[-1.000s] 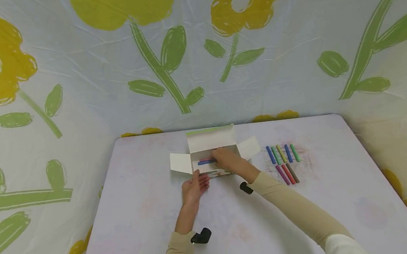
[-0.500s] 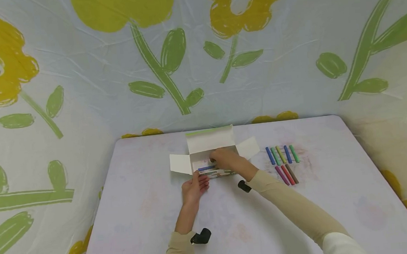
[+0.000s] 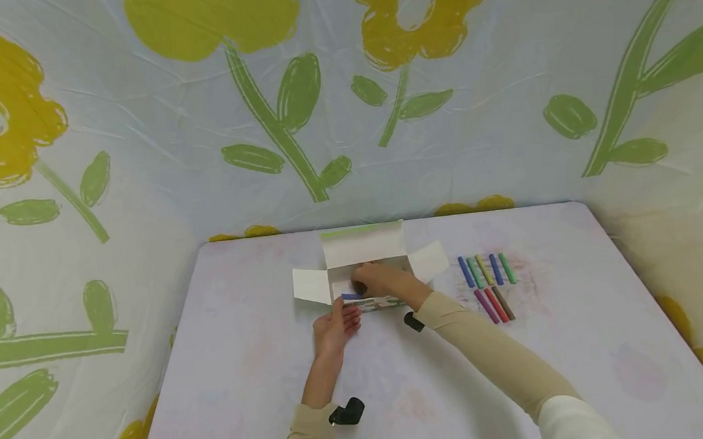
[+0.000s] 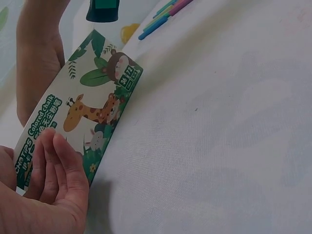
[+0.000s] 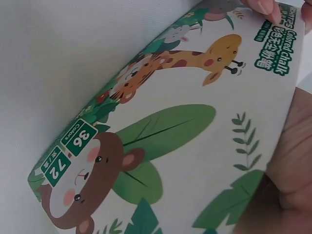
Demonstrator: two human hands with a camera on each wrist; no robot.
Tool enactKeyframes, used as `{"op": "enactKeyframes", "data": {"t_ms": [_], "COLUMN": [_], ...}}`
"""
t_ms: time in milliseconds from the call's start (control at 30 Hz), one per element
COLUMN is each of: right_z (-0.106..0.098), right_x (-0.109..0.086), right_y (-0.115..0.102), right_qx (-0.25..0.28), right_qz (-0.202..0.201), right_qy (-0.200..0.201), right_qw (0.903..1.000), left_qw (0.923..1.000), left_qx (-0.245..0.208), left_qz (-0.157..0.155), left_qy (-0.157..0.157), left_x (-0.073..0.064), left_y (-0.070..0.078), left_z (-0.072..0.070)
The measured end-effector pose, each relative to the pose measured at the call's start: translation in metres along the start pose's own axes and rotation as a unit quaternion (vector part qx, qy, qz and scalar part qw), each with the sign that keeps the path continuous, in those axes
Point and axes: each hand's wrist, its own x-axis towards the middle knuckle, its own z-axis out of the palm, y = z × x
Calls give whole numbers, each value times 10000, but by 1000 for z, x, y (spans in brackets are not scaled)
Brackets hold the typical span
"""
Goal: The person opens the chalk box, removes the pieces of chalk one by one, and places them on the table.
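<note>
A white cardboard chalk box (image 3: 364, 245) stands with its flaps spread at the table's far middle. Printed animals and "Colored chalk" cover its front, seen in both wrist views. My left hand (image 3: 331, 331) holds the front wall near the left corner; the thumb is at the rim and the fingers lie against the printed face (image 4: 56, 165). My right hand (image 3: 381, 279) reaches down inside the box. Its fingertips are hidden there, so whether they grip anything is unclear. Beside them a blue chalk stick (image 3: 350, 296) lies along the front wall inside.
Right of the box, several chalk sticks lie in two rows: blue, green and yellow ones (image 3: 482, 270) behind, purple, red and brown ones (image 3: 495, 304) in front. The pale table (image 3: 266, 391) shows faint coloured smudges. A flower-printed cloth (image 3: 189, 122) hangs behind it.
My right hand has shifted left inside the box, covering more of the blue chalk stick and a reddish one seen earlier. My left hand keeps its place on the front wall.
</note>
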Motion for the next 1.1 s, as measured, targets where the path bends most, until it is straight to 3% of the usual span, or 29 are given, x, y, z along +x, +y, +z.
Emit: {"op": "enactKeyframes", "data": {"t_ms": [200, 400, 667, 800, 1100], "right_z": [-4, -9, -17, -19, -30], "right_x": [-8, -23, -45, -55, -80], "right_y": [8, 17, 30, 40, 57], "right_qx": [629, 1333, 1833, 1959, 2569], "right_qz": [-208, -671, -1005, -984, -441], "right_qy": [-3, 292, 716, 924, 1382], "right_qw": [9978, 9884, 9753, 9713, 9555], "left_qw": [9999, 9999, 9993, 9990, 9990], "left_qx": [-32, 96, 295, 366, 359], "left_qz": [-15, -56, -78, -125, -61], "left_qy": [-114, -111, -212, -230, -254], "left_x": [0, 0, 3, 3, 5], "left_y": [0, 2, 4, 7, 6], "left_z": [0, -2, -6, -7, -7]}}
